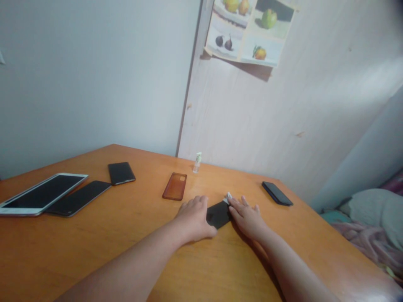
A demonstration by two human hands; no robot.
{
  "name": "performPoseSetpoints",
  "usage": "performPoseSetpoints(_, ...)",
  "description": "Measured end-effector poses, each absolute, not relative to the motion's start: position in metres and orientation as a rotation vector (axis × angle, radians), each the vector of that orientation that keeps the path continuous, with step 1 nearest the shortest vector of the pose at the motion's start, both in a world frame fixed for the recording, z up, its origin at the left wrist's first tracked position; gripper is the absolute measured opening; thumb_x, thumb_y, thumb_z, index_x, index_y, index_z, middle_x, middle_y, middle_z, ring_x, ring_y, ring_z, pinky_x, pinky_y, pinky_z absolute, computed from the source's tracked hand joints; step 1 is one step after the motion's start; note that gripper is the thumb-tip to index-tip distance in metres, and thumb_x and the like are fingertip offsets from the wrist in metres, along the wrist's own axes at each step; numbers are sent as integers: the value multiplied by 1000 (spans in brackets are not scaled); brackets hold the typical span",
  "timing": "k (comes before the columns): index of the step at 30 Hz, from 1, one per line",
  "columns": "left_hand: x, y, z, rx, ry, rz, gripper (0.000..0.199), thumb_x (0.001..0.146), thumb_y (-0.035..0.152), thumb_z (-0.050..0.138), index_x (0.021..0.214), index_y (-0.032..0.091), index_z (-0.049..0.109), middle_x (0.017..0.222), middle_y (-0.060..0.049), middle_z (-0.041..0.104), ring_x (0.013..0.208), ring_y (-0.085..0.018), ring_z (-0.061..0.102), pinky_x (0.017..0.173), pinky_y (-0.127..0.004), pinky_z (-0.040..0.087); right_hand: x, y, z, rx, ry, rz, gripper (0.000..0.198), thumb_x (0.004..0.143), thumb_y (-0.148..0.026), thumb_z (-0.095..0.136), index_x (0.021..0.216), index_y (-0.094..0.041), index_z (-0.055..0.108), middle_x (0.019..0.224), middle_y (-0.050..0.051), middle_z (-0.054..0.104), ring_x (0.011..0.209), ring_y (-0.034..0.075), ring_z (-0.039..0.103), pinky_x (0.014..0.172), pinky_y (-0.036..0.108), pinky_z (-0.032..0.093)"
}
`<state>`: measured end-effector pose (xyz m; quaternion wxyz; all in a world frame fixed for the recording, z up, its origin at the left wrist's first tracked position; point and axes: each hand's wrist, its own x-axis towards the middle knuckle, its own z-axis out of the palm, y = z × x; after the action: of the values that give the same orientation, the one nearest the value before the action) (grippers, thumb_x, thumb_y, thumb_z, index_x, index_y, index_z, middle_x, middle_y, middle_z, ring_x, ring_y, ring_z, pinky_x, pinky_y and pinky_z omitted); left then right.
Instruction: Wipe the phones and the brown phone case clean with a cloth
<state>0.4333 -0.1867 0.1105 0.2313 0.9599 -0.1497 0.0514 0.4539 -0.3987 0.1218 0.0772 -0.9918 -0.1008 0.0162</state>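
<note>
A dark smartphone (218, 215) lies flat on the wooden table between my hands. Gripping its left end, my left hand (193, 218) has the thumb along the near edge and the fingers along the far side. At the phone's other end is my right hand (247, 216), its fingers laid over a crumpled white tissue (228, 197) that pokes out past the fingertips. Most of the tissue is hidden under those fingers. Just beyond my left hand sits a translucent brown phone case (175, 186).
Behind the case stands a small clear pump bottle (197, 162). On the left of the table (103, 243) are a white tablet (34, 209), a black tablet-like device (80, 199) and a dark phone (121, 173). Another dark phone (277, 193) lies near the right edge, with bedding (374, 214) beyond.
</note>
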Motion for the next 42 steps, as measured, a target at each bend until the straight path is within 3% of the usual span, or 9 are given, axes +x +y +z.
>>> performPoseSetpoints(6, 432, -187, 110, 2629, -422, 160, 63, 60, 52, 67, 112, 22, 51, 111, -10, 61, 105, -32, 60, 85, -41, 50, 428, -385, 131, -2684, -909, 272, 50, 101, -48, 26, 150, -39, 31, 157, -3, 29, 148, 28, 13, 115, 65, 6)
performPoseSetpoints(12, 431, -188, 111, 2670, -410, 131, 70, 52, 56, 71, 111, 22, 54, 113, -10, 59, 105, -32, 59, 87, -42, 50, 442, -408, 125, -3025, -371, 54, 52, 100, -41, 27, 148, -27, 40, 154, 3, 36, 146, 37, 16, 107, 77, 5)
performPoseSetpoints(19, 427, -186, 120, 2681, -389, 62, 59, 56, 64, 68, 98, 24, 62, 110, -10, 60, 104, -32, 60, 87, -40, 50, 423, -409, 134, -2719, -884, 405, 52, 99, -55, 29, 147, -40, 36, 155, -5, 32, 147, 26, 16, 118, 60, 7)
performPoseSetpoints(24, 426, -184, 125, 2679, -433, 57, 58, 57, 61, 70, 101, 25, 64, 109, -9, 60, 103, -32, 60, 85, -41, 51, 434, -426, 134, -3032, -417, 153, 50, 98, -44, 32, 144, -32, 46, 152, 2, 39, 145, 36, 19, 109, 76, 9)
performPoseSetpoints(26, 427, -184, 124, 2681, -435, 59, 57, 57, 60, 70, 102, 25, 64, 107, -8, 60, 102, -32, 61, 84, -41, 51, 429, -424, 140, -3028, -478, 160, 49, 98, -41, 33, 144, -30, 46, 151, 4, 40, 146, 36, 19, 110, 74, 9)
performPoseSetpoints(31, 429, -185, 121, 2681, -443, 86, 50, 61, 60, 67, 96, 25, 65, 101, -8, 60, 95, -30, 62, 78, -38, 51, 409, -406, 159, -2670, -978, 497, 48, 100, -42, 34, 148, -39, 36, 155, -3, 32, 146, 26, 21, 118, 59, 7)
performPoseSetpoints(37, 430, -182, 123, 2673, -452, 75, 50, 59, 56, 70, 98, 25, 65, 102, -7, 59, 95, -28, 61, 77, -36, 50, 426, -424, 154, -2998, -445, 207, 44, 98, -34, 37, 139, -30, 53, 149, 6, 45, 144, 36, 26, 109, 75, 8)
performPoseSetpoints(42, 430, -182, 124, 2677, -465, 71, 49, 61, 58, 68, 96, 24, 65, 100, -7, 59, 93, -28, 62, 77, -36, 50, 414, -409, 160, -2776, -831, 368, 47, 99, -37, 38, 145, -35, 43, 152, 2, 41, 145, 29, 25, 115, 65, 5)
